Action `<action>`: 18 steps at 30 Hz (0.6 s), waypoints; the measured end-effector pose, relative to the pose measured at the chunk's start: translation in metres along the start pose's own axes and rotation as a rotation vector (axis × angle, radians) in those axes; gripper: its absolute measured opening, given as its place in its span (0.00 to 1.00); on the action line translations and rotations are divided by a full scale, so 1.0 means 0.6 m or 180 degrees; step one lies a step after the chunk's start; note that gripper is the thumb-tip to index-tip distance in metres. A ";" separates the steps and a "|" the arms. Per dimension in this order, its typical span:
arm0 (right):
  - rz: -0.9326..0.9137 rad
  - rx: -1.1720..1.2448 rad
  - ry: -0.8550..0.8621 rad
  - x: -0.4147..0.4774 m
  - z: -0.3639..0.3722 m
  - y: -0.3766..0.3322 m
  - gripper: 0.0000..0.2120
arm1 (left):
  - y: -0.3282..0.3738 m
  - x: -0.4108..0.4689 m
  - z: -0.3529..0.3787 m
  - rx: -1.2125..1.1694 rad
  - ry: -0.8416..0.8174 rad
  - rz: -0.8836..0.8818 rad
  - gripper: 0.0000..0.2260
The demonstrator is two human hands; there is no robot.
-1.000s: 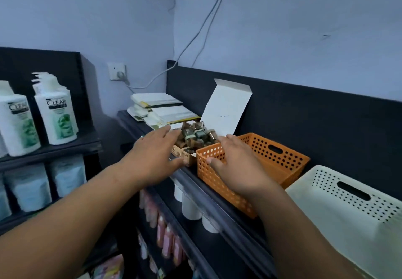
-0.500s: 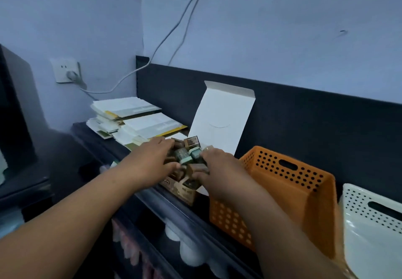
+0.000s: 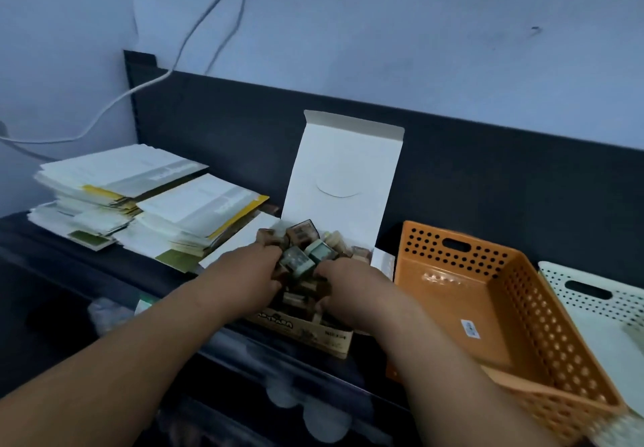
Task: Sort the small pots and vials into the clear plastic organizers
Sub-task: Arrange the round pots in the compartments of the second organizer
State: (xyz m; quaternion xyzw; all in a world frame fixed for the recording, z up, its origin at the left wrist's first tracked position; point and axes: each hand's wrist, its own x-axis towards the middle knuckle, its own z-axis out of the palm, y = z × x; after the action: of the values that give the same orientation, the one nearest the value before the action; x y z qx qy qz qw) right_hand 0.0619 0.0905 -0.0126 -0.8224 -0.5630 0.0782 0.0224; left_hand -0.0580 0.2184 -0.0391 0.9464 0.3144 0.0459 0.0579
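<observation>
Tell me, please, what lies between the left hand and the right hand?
In the head view, small boxed items heaped in the open cardboard box lie between the left hand and right hand.

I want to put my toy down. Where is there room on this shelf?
The orange basket looks empty inside. There is bare dark shelf in front of the paper stacks. It is crowded at the cardboard box, where both hands dig among small packets.

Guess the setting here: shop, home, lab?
Probably a small shop's shelving or stockroom: a dark display shelf carrying stacked leaflets, an open carton of small boxed items, and empty orange and white baskets.
</observation>
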 end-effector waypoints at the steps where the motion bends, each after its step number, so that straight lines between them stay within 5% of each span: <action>1: 0.0020 -0.0023 -0.0006 0.000 -0.002 -0.003 0.15 | -0.001 0.001 -0.001 0.0005 0.0070 0.0056 0.16; 8: 0.0340 0.0729 0.0642 -0.004 -0.003 -0.002 0.11 | 0.010 0.008 -0.028 -0.1149 0.0691 0.0315 0.12; 18: 0.0722 0.2094 0.1443 -0.067 -0.011 0.042 0.20 | 0.090 0.009 -0.053 -0.3179 0.0159 0.0461 0.11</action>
State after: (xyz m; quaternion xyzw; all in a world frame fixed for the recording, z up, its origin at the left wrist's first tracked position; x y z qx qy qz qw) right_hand 0.0721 0.0444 -0.0053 -0.8246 -0.3946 0.0729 0.3987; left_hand -0.0257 0.1810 0.0001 0.8213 0.1889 0.2172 0.4926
